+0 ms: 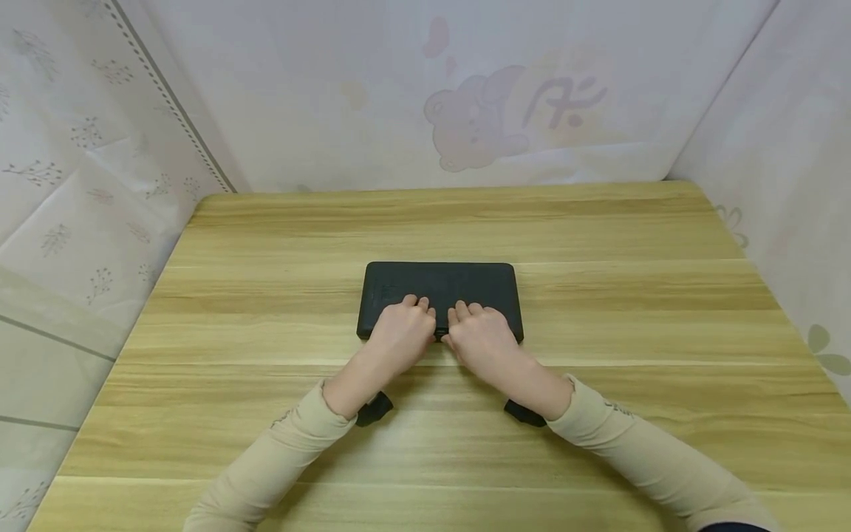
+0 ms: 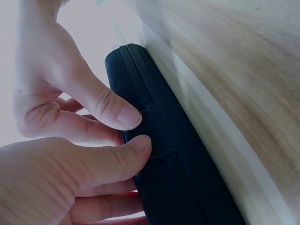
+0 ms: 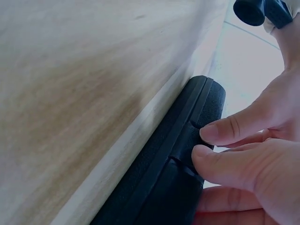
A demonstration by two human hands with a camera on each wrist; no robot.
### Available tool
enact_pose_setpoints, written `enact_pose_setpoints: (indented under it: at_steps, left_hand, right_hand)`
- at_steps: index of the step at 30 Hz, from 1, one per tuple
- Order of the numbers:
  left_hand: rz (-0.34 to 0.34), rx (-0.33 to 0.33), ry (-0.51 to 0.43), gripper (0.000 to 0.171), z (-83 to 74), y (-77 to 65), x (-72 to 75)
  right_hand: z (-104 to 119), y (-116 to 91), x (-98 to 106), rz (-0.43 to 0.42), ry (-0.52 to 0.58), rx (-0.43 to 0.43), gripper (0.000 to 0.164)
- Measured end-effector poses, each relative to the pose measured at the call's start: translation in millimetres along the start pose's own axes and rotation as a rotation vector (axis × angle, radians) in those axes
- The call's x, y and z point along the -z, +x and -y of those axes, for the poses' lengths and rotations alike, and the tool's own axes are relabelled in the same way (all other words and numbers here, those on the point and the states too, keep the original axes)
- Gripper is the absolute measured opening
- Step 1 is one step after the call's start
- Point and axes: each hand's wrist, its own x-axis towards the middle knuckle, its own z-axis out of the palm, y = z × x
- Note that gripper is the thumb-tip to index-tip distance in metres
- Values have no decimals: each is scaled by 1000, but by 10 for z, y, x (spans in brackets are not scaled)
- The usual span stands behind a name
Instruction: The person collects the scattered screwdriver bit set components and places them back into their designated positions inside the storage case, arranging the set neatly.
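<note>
A flat black hard case (image 1: 442, 281) with rounded corners lies closed on the wooden table. My left hand (image 1: 402, 334) and right hand (image 1: 485, 337) hold its near edge, side by side at the middle. Fingertips rest on the lid while the thumbs are at the front. In the left wrist view, both thumbs touch the latch (image 2: 157, 126) on the case's seamed side, nearly tip to tip. The right wrist view shows the same latch (image 3: 182, 149) under the thumbs. What the case contains is hidden.
The light wood table (image 1: 266, 295) extends around the case on all sides. Behind it hangs a pale curtain (image 1: 332, 89) with a bear print, and patterned cloth (image 1: 86, 140) borders the left. Black wrist-worn devices (image 1: 375, 408) sit beneath both forearms.
</note>
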Motion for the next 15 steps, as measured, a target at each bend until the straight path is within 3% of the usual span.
enact_pose_setpoints:
  at_steps: [9,15]
  left_hand:
    - [12,-45,22,11,28,36,18]
    - [7,-90,48,16,45,48,5]
  right_hand:
    - [26,10,20,17,-52,-9,33]
    - [36,20,26,11,-56,-2,30]
